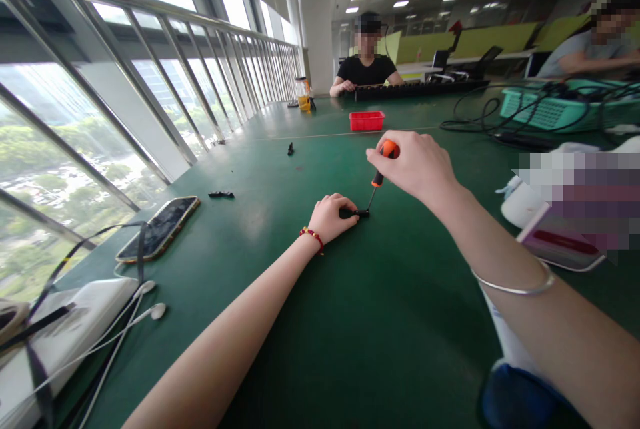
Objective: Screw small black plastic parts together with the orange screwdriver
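On the green table (300, 269), my left hand (332, 217) pinches a small black part (361, 213) and holds it down. What kind of part it is I cannot tell. My right hand (420, 161) grips the orange and black handle of a screwdriver (378, 179) from above. The screwdriver leans slightly, and its tip meets the right end of the black part. Two more small black pieces lie to the left, one flat piece (221, 195) and one smaller piece (291, 149) farther back.
A phone (159, 229), white earphones (158, 311) and a white box (85, 322) lie at left, beside the railing. A red basket (367, 121) stands farther back. At right is a teal basket (545, 112) with black cables. Two people sit across the table.
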`<act>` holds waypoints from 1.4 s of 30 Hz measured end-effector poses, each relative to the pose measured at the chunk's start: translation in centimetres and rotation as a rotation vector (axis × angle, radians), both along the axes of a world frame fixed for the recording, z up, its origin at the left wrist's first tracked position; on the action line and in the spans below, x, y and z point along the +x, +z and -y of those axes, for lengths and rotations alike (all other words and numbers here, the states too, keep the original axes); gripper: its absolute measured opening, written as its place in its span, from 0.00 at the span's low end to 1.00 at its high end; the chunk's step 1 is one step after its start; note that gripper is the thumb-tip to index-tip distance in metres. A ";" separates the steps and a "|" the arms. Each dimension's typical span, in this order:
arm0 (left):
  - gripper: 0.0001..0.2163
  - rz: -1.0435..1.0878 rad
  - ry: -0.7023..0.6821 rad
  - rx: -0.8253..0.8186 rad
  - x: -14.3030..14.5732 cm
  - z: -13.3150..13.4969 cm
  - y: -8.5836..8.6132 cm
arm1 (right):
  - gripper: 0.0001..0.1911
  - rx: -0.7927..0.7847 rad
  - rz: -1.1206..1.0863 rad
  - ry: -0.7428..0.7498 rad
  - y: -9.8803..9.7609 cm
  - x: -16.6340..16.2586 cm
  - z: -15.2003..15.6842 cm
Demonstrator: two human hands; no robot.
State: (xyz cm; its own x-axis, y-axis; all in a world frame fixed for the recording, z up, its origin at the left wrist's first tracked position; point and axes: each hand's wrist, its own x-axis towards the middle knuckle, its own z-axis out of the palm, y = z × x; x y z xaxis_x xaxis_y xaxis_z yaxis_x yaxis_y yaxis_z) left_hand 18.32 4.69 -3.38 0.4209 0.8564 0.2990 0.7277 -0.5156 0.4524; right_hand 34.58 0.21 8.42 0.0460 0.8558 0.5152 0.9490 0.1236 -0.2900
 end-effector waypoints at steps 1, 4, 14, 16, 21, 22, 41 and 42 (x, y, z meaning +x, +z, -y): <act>0.07 0.001 0.001 0.000 0.0 0.0 0.0 | 0.20 -0.001 0.003 -0.017 0.1 0.0 0.1; 0.07 0.008 -0.002 0.000 0.0 0.0 -0.1 | 0.22 0.014 0.020 -0.031 0.2 -0.1 0.2; 0.07 0.009 -0.005 -0.001 0.0 0.0 0.0 | 0.25 -0.041 0.008 -0.026 0.2 0.1 0.1; 0.07 0.014 -0.007 -0.004 0.0 0.0 0.0 | 0.24 -0.040 0.012 -0.014 0.3 0.1 0.2; 0.07 0.013 -0.006 0.005 0.1 0.0 0.0 | 0.11 0.011 0.012 -0.011 0.2 0.0 0.2; 0.07 0.011 -0.008 0.007 0.1 0.0 0.0 | 0.12 0.008 0.014 -0.015 0.2 0.0 0.2; 0.07 0.008 -0.008 0.012 0.0 0.1 0.0 | 0.11 0.031 -0.028 -0.003 -0.1 0.2 -0.3; 0.07 0.006 -0.009 0.013 0.0 0.1 0.0 | 0.11 0.033 -0.038 0.011 -0.2 0.2 -0.3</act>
State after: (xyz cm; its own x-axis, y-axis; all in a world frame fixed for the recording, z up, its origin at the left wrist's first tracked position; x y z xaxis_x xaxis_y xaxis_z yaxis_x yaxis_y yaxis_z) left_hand 18.31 4.62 -3.37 0.4269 0.8484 0.3129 0.7202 -0.5283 0.4497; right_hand 34.82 0.51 8.26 0.0571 0.8392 0.5408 0.9358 0.1438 -0.3220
